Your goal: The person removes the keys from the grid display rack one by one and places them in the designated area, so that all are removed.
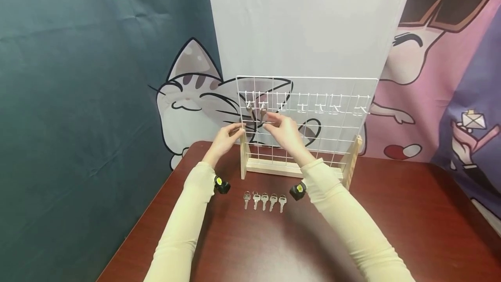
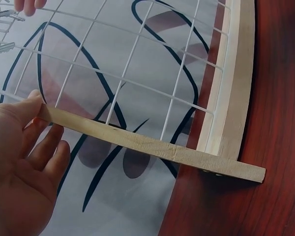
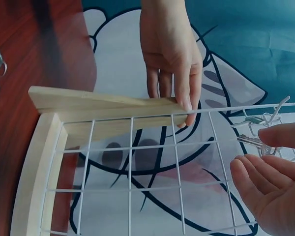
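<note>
Two silver metal keys point(image 1: 263, 112) hang at the leftmost white hooks point(image 1: 263, 105) of an upright, wood-framed white wire rack point(image 1: 326, 126) — five more ringed keys point(image 1: 265, 202) lie in a row on the red-brown desk point(image 1: 250, 243).

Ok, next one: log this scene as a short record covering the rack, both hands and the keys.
Rack: white wire grid with hooks near its top, wooden stand, on the table
Left hand: grips the wooden upright
Right hand: at the second hanging key from the left; contact unclear
Hanging keys: two, on the two leftmost hooks
Loose keys: five, in a row on the table
</note>
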`<act>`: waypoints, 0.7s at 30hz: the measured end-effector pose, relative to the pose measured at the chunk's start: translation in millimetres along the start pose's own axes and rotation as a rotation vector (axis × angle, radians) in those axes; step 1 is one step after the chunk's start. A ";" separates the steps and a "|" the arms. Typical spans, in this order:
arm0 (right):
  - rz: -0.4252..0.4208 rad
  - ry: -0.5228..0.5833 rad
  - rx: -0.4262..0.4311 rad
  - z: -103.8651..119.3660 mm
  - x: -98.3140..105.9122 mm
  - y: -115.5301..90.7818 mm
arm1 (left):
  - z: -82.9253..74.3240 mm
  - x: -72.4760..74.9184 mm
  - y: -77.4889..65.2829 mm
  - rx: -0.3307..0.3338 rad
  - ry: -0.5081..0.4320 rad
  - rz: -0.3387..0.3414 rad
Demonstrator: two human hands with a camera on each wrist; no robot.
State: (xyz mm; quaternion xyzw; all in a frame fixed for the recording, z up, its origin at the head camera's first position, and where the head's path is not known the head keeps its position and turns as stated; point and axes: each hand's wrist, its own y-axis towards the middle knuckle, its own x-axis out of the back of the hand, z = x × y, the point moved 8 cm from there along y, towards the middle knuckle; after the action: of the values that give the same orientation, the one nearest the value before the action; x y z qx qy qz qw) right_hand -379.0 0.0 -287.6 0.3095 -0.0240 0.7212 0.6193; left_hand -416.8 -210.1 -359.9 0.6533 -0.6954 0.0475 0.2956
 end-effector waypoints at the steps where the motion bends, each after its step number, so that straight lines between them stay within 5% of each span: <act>1: 0.001 0.009 -0.001 0.6 -1.4 1.0 | 0.0 0.5 -0.8 0.002 -0.004 -0.003; 10: 0.003 0.141 -0.081 0.2 -8.6 7.8 | 0.3 -1.7 -2.2 -0.012 -0.035 -0.002; 21: -0.052 0.247 -0.070 5.5 -8.7 13.8 | 1.6 -2.0 -0.2 -0.004 -0.032 0.001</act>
State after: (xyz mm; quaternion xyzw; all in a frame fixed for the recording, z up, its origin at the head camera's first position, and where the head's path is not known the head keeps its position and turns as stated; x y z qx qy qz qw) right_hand -388.9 -13.1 -282.4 0.1969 0.0353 0.7363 0.6464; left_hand -417.2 -209.1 -362.3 0.6528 -0.7005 0.0359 0.2860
